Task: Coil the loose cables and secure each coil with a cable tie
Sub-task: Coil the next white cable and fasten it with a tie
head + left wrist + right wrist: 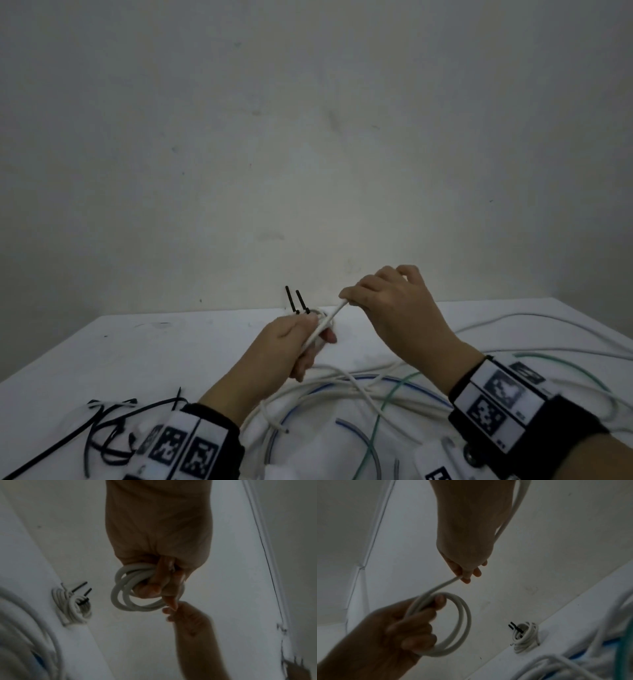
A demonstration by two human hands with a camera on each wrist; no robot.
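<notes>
My left hand (305, 337) grips a small coil of white cable (137, 596), seen as round loops (460, 623) in the right wrist view. From that coil a straight run of the white cable (327, 320) rises to my right hand (356, 294), which pinches it between thumb and fingertips (464, 576). Both hands are held above the white table (171, 346). Behind them, by the wall, lies a finished white coil (524, 637) bound with black cable ties (297, 303) whose tails stick up.
Loose white, blue and green cables (376, 387) lie tangled on the table in front of me. A heap of spare black cable ties (113, 431) sits at the near left. A plain wall (308, 137) stands right behind the table.
</notes>
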